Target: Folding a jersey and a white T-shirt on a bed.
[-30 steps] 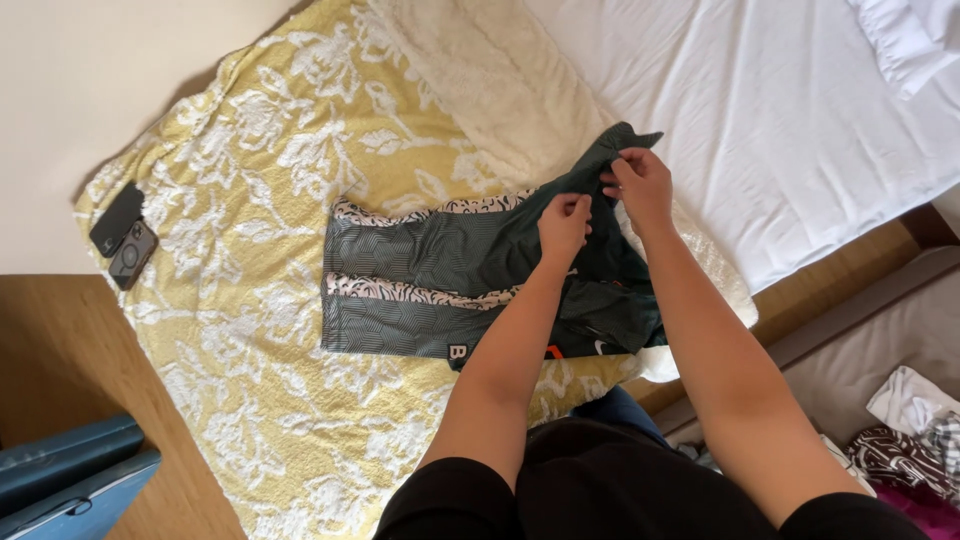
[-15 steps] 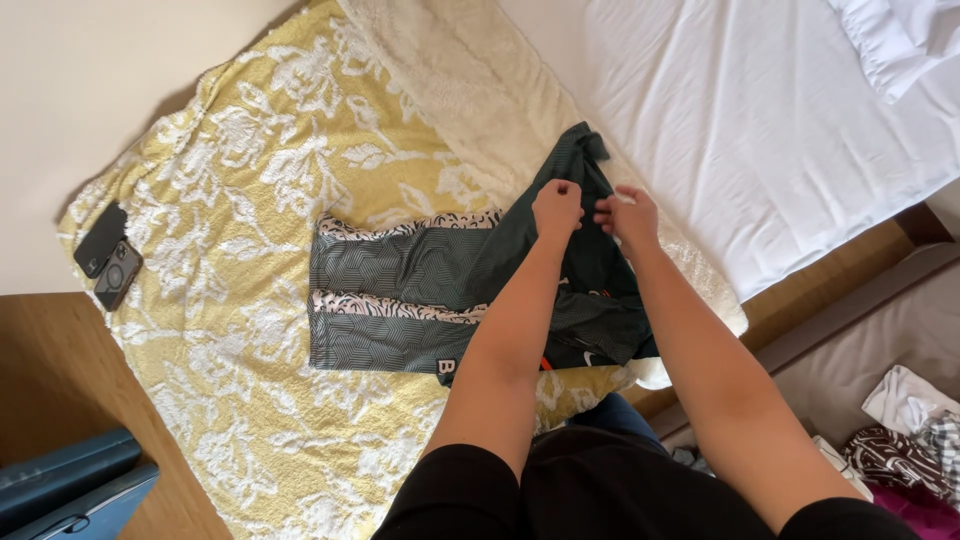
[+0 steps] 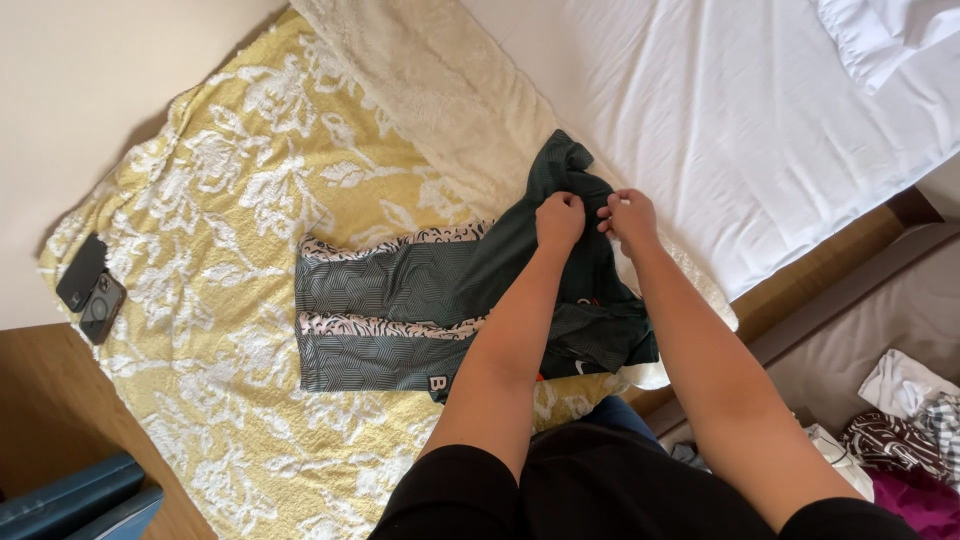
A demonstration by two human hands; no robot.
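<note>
1. White sheet [image 3: 720, 110] over the mattress, filling the upper right; crumpled white bedding [image 3: 890, 30] at the top right corner.
2. Yellow blanket [image 3: 210, 230] with a white floral pattern, spread across the left and middle, one corner reaching down toward the lower edge.
3. Cream fleece strip [image 3: 440, 90] running diagonally between yellow blanket and white sheet.
4. Dark green garment [image 3: 400, 300] with two pale patterned bands, lying flat on the yellow blanket at the centre; its far end lifted and bunched near the cream fleece strip.
5. Wooden bed frame [image 3: 830, 260] along the right side, below the sheet's edge.
6. Heap of mixed clothes [image 3: 900, 430] at the lower right, white, striped and magenta pieces among them.
7. Blue case [image 3: 70, 500] at the lower left corner, only partly in view.
8. Left hand [image 3: 560, 218] closed in a fist, pinching a fold of the garment's raised end.
9. Right hand [image 3: 632, 218] just beside it, fingers curled narrow, gripping the same bunched cloth; knuckles of the two nearly touching.
10. Two dark phones [image 3: 90, 288] lying side by side at the blanket's left edge, well apart from both hands.
</note>
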